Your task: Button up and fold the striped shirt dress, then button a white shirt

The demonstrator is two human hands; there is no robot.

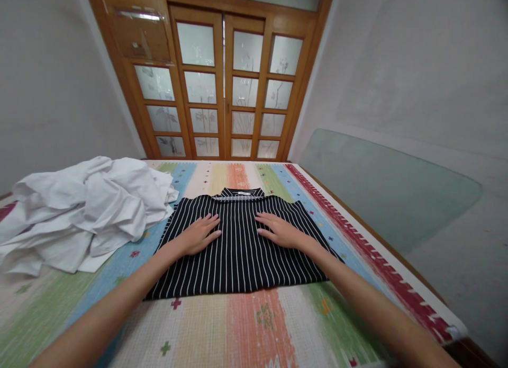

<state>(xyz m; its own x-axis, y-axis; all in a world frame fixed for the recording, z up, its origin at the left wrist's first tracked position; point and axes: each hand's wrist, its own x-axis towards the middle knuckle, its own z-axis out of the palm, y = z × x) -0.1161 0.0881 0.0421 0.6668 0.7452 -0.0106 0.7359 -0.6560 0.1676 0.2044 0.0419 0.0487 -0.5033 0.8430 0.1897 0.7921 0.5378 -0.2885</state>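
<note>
Crosswise, collar (234,191) away, shirt (240,246) lies under left hand (199,234) and right hand (281,232), outspread, empty.

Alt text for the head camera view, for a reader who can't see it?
A person's left hand and right hand rest palm-down on a black collared garment with white stripes, laid flat on a multicoloured cover. Crumpled white fabric lies in a heap to the left; glazed wooden doors stand beyond.
</note>
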